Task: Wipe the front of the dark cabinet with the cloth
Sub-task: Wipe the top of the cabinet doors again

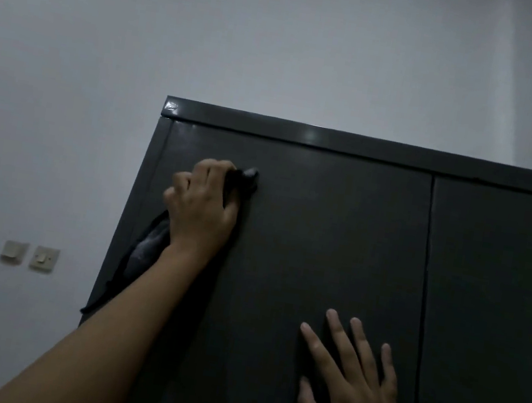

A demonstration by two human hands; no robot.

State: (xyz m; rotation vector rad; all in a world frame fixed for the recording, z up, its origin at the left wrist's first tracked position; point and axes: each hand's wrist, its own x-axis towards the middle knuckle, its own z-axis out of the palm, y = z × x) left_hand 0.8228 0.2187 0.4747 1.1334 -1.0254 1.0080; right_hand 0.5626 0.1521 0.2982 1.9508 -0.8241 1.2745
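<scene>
dark grey cabinet, black cloth, pale grey wall

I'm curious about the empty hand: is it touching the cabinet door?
Touching. Head view: the right hand lies flat, fingers spread, on the dark cabinet door, no gap visible.

Cabinet front smooth, semi-gloss dark w/ glare spots; cloth soft dark fabric; wall matt.
</scene>
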